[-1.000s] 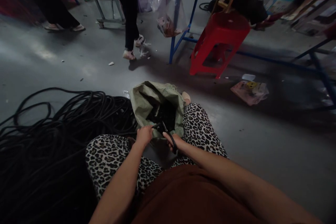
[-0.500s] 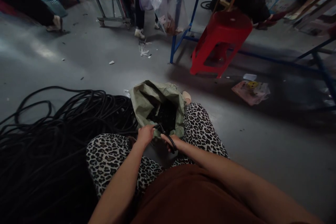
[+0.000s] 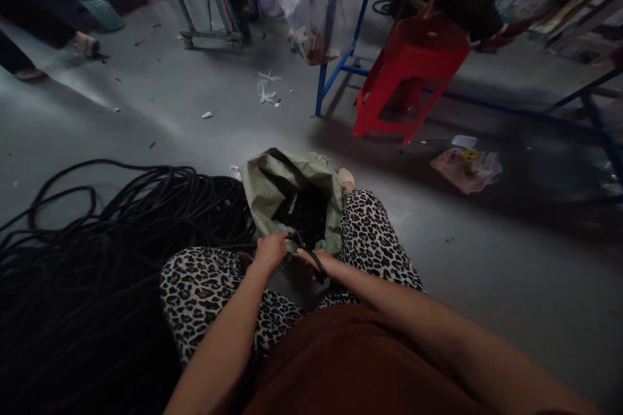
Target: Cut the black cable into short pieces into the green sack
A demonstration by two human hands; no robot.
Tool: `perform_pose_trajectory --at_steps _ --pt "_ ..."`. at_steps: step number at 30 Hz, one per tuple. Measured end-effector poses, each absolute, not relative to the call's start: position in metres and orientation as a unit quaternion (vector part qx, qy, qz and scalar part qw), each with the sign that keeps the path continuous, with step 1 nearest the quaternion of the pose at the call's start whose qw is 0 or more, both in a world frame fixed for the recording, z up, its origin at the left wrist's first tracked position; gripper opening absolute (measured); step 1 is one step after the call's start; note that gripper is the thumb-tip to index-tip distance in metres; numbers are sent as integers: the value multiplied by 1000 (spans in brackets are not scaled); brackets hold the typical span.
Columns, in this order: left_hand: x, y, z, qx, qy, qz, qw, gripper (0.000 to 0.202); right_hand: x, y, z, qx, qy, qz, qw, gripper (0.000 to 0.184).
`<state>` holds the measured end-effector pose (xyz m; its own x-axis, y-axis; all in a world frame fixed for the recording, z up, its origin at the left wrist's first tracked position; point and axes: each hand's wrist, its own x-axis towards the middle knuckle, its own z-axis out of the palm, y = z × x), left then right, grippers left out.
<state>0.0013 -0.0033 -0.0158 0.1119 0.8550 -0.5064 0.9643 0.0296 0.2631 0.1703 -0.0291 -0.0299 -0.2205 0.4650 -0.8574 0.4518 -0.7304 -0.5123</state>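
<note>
My right hand (image 3: 318,262) is wrapped round the black handles of a pair of scissors (image 3: 320,266), whose blades point up and left over the near rim of a green woven sack (image 3: 263,191). Close beside the blades, my left hand (image 3: 271,250) is closed on a black cord; only a short dark end shows at its fingertips. The sack stands open between my knees, with many small black pieces (image 3: 311,207) inside. To the left, a large heap of long black cord (image 3: 195,201) lies in loops on the floor and reaches my left knee.
A red plastic stool (image 3: 413,78) stands ahead to the right, beside a blue metal frame (image 3: 320,91) with a clear plastic bag (image 3: 311,6) hanging on it. A pink bag (image 3: 464,172) lies on the floor. A person's legs (image 3: 43,32) and a bin (image 3: 98,8) are far left.
The legs at the far left have stepped further left, and the feet by the rack have gone from view. My hands stay nearly in place; the dark end at my left fingertips shows less.
</note>
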Motion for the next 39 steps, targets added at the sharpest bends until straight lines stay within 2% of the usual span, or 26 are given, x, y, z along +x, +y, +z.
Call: perform_pose_trajectory --at_steps 21,29,39 --pt "1 -3 -19 687 658 -90 294 35 171 -28 -18 -623 -371 689 6 44" --pt "1 -3 -19 693 655 -95 285 35 170 -28 -11 -620 -347 703 17 39" --pt "2 -4 -17 689 656 -98 292 35 169 -27 -18 -626 -352 696 -6 42"
